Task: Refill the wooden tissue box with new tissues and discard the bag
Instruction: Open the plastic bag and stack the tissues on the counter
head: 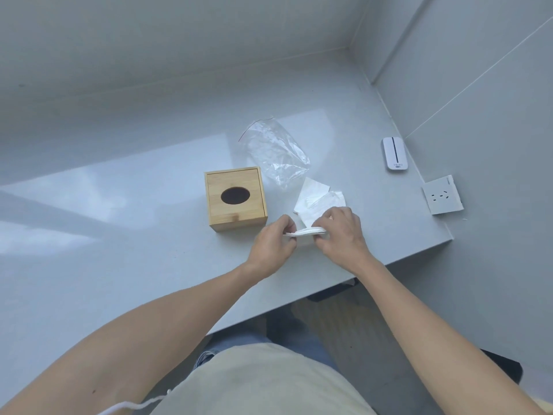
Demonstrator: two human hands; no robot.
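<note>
The wooden tissue box (236, 199) stands upright on the grey table (119, 235), its lid on and its dark oval slot facing up. Just right of it, my left hand (273, 247) and my right hand (339, 235) together pinch a thin stack of white tissues (305, 231), held edge-on a little above the table. More white tissues (317, 199) lie flat on the table behind my hands. The clear plastic bag (276, 151) lies crumpled and open behind the box and the loose tissues.
A white oblong device (394, 153) lies near the right wall. A white socket plate (443, 195) sits by the table's right edge. Walls close the table at the back and right. The table's front edge runs diagonally above my lap.
</note>
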